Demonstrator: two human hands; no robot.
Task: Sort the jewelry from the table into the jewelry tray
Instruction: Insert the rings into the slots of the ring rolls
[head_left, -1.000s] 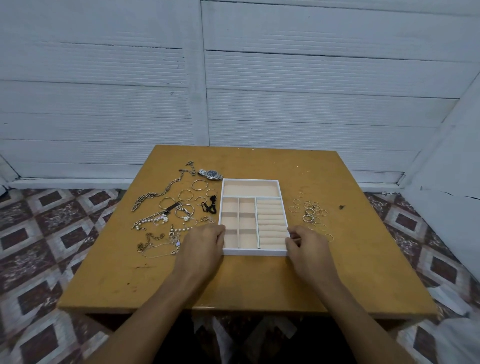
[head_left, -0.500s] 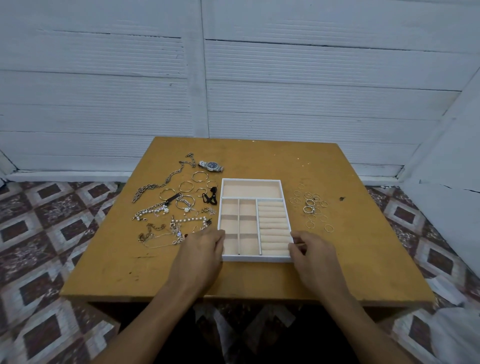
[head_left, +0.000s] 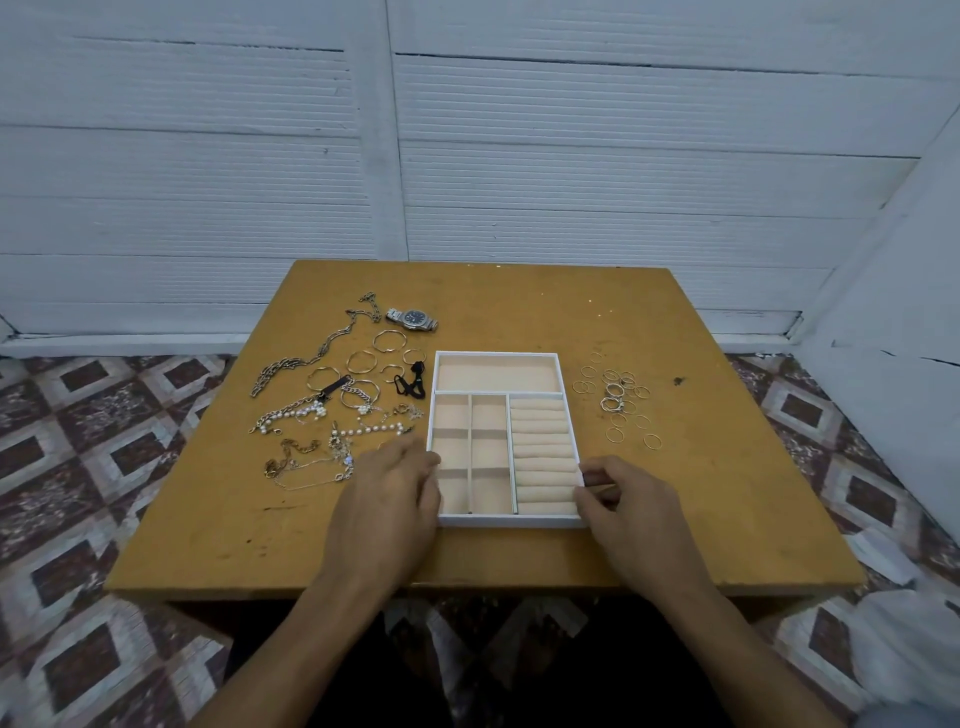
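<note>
Jewelry tray (head_left: 497, 521), drawn nearer the table (head_left: 727, 493) edge and still empty, sits gripped between the fingers of left hand (head_left: 384, 504) and right hand (head_left: 634, 512), chains (head_left: 291, 364) and rings (head_left: 615, 392) lying unsorted beyond the fingertips.

light: dim, even, cool | shadows: faint | edges: wide-angle bowing | focus: soft

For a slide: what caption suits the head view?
Left hand and right hand hold the empty jewelry tray by its near corners; chains and watch lie left, rings right.
</note>
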